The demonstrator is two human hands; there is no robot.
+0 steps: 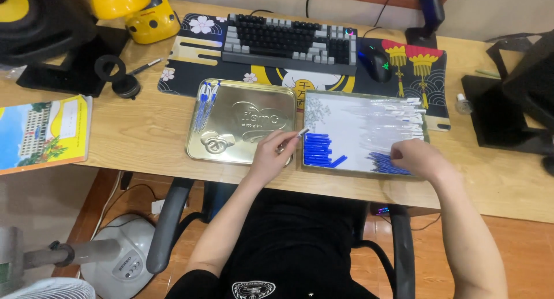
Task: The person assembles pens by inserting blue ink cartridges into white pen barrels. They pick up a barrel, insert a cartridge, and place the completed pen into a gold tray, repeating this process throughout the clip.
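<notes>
Pinching a small clear pen tube (302, 132) between its fingertips, the left hand (271, 154) is hovering over the gap between the gold tin lid (231, 105) and the white tray (340, 111). The right hand (416, 158) is resting on loose blue pen parts (384, 162) at the tray's near edge (its grip looks loosely curled, though I cannot tell if it is holding any). A slack pinch is risking the tube rolling off the desk (144, 131).
</notes>
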